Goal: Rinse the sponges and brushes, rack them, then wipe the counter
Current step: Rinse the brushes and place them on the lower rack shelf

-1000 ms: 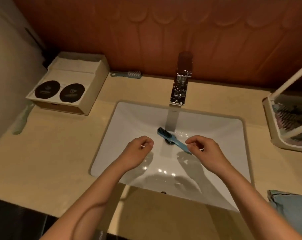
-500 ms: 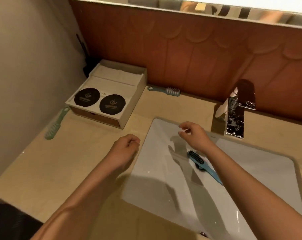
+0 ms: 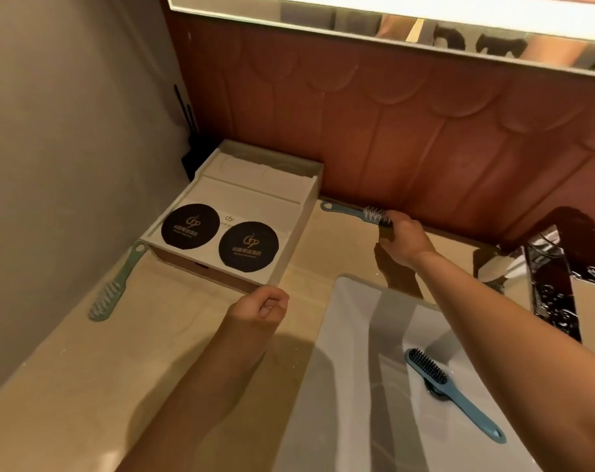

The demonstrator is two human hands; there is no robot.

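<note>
A blue brush with black bristles (image 3: 456, 396) lies in the white sink (image 3: 354, 369), over the drain. A second teal brush (image 3: 343, 210) lies on the beige counter (image 3: 153, 369) against the brown back wall. My right hand (image 3: 403, 241) reaches across the sink's corner, and its fingers curl over that brush's bristle end. A pale green brush (image 3: 113, 287) lies on the counter by the left wall. My left hand (image 3: 258, 310) hovers over the counter left of the sink, loosely curled, holding nothing.
A white box (image 3: 291, 240) with two black round discs stands at the back left corner, between the green and teal brushes. The chrome faucet (image 3: 554, 277) rises behind the sink on the right. A mirror edge runs along the top.
My right hand let go of the blue brush in the sink and reached back left to the teal brush by the wall. The view swung left. My left hand stayed curled.
</note>
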